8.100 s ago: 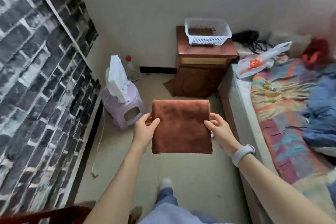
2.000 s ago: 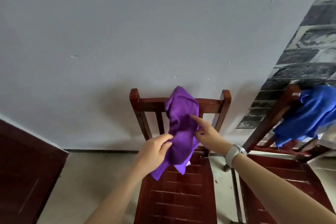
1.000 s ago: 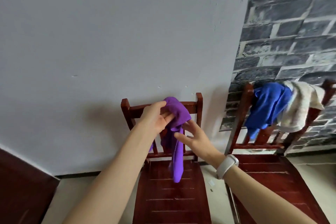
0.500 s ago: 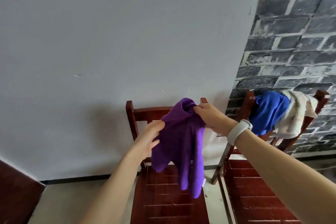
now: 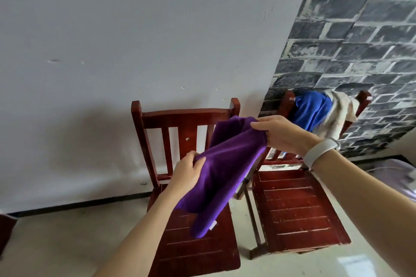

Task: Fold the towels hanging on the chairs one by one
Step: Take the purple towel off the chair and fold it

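Up front, the right hand [image 5: 284,134] pinches the upper corner of the purple towel [image 5: 225,171], thumb and fingers closed on the cloth, a white band [image 5: 319,152] round its wrist. Lower and to the left, the left hand [image 5: 188,174] grips the towel's other edge, fingers curled over the fabric. Between the two hands the cloth stretches on a slant, high at the right and low at the left, and the loose rest of it hangs down in a fold with a small white tag near its bottom end. The towel is held in the air in front of the near chair [image 5: 180,123], clear of its top rail and above its slatted seat. Just beside it to the right stands a second chair [image 5: 297,204] of the same dark red wood. Over that chair's back hang a blue towel [image 5: 311,111] and a cream towel [image 5: 340,114], side by side and touching. Behind the near chair is a plain pale wall [image 5: 135,29]; behind the second one, a grey brick-pattern wall [image 5: 360,40]. Pale floor [image 5: 56,243] lies beneath both chairs.
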